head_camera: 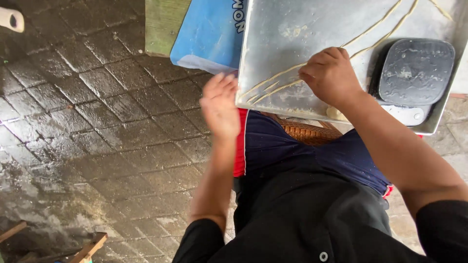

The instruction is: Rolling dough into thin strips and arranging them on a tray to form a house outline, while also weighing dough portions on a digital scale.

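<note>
Just below the near edge of the metal tray [292, 53], the person's lap in dark shorts [312, 151] fills the foreground, over a wet brick floor [87, 112]. The left hand [220, 104] hovers by the tray's near corner, fingers together and flat, holding nothing. On the tray, the right hand [330, 74] presses down with fingers curled together on thin dough strands [278, 80]. To roll well, I'd judge light, even pressure matters. Farther along the tray sits a dark scale [414, 73]; beside the tray, a blue board [209, 34].
</note>
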